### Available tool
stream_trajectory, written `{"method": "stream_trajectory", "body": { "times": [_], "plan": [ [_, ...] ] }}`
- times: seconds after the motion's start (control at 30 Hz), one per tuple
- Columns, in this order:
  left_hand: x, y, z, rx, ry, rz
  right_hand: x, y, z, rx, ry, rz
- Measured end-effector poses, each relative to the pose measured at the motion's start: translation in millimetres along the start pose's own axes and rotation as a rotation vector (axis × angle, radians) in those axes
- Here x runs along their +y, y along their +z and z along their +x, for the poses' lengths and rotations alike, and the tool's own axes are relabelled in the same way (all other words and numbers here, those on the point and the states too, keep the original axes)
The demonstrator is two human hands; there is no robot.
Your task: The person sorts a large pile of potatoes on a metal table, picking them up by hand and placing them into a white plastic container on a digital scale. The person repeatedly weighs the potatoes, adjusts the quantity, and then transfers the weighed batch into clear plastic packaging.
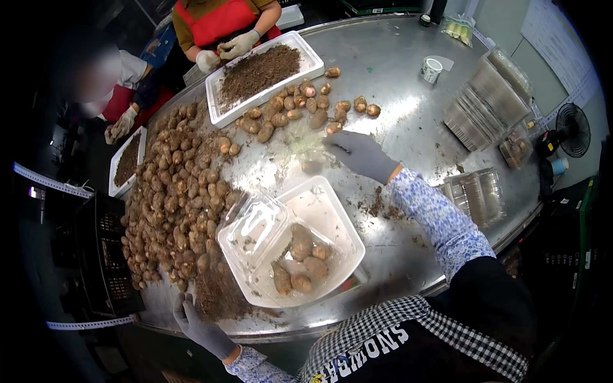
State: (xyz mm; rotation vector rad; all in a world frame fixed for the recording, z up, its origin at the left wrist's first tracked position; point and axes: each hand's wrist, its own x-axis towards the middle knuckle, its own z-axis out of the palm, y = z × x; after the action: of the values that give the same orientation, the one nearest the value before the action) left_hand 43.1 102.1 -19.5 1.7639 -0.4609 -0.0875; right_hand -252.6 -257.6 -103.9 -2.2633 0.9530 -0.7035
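Note:
My right hand (363, 157), in a grey glove, reaches across the metal table with its fingers stretched out. Its fingertips are beside a small brown taro (333, 128), and no grip on it shows. Near my front, my left hand (203, 330), gloved in grey too, hangs at the table edge with fingers extended and nothing visible in them. Between the hands stands a white plastic basin (350, 233). In it lies a clear clamshell box (250, 231), lid up, with several taros (301, 242) inside. A blurry, see-through patch (305, 142) left of my right hand is unclear.
A large taro heap (182, 191) covers the left side, beside a black crate (105, 255). Two co-workers' gloved hands (239, 46) are near white soil trays (217, 113). Stacked clear boxes (488, 96), a label roll (431, 69) and a black fan (573, 129) are right.

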Motion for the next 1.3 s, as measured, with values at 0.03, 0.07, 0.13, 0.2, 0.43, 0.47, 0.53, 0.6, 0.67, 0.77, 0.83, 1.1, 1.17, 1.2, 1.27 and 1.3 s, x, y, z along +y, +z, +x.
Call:
{"method": "stream_trajectory", "body": {
  "times": [0.03,0.07,0.13,0.2,0.43,0.47,0.53,0.6,0.67,0.77,0.83,1.1,1.17,1.2,1.27,1.3],
  "plan": [
    [1.0,5.5,4.1,-0.015,0.003,-0.008,14.0,11.5,6.6,-0.037,-0.046,-0.046],
    [1.2,10.0,6.8,-0.031,0.0,-0.014,23.4,20.3,10.5,-0.079,-0.088,-0.094],
    [0.2,18.6,11.9,-0.067,-0.009,-0.019,36.0,40.4,17.7,-0.186,-0.167,-0.159],
    [0.2,24.7,20.8,-0.102,0.036,0.021,35.3,67.6,25.9,-0.311,-0.244,-0.19],
    [20.9,68.0,28.5,-0.127,0.037,0.023,49.5,83.0,41.3,-0.312,0.039,0.118],
    [20.7,70.9,29.0,-0.146,0.036,0.0,40.0,69.4,40.3,-0.333,0.139,0.295],
    [19.3,73.6,28.1,-0.183,0.036,-0.05,15.6,36.4,36.6,-0.369,0.339,0.642],
    [28.4,81.3,20.9,-0.245,0.037,-0.047,0.9,19.7,28.6,-0.365,0.355,0.791],
    [37.2,87.0,12.2,-0.288,0.041,-0.034,-22.6,1.0,22.3,-0.406,0.385,0.837],
    [52.4,97.3,-1.3,-0.304,0.023,-0.035,-76.3,-10.0,-5.1,-0.39,-0.032,0.639],
    [50.2,93.9,-2.4,-0.287,0.061,-0.056,-108.3,-10.9,-23.6,-0.504,-0.279,0.606],
    [40.1,55.5,0.8,-0.285,0.03,-0.1,-20.2,8.5,-13.1,-0.092,0.018,0.162],
    [30.5,49.3,3.2,-0.289,-0.008,-0.155,3.7,32.5,-26.2,-0.207,-0.065,0.018],
    [26.8,49.0,5.7,-0.29,-0.028,-0.166,9.9,47.9,-32.8,-0.229,-0.073,-0.033],
    [21.0,54.3,8.8,-0.283,-0.068,-0.202,16.8,76.4,-42.2,-0.274,-0.098,-0.147],
    [21.6,59.4,9.0,-0.305,-0.071,-0.227,24.3,85.3,-43.4,-0.336,-0.025,-0.13]
  ]
}}
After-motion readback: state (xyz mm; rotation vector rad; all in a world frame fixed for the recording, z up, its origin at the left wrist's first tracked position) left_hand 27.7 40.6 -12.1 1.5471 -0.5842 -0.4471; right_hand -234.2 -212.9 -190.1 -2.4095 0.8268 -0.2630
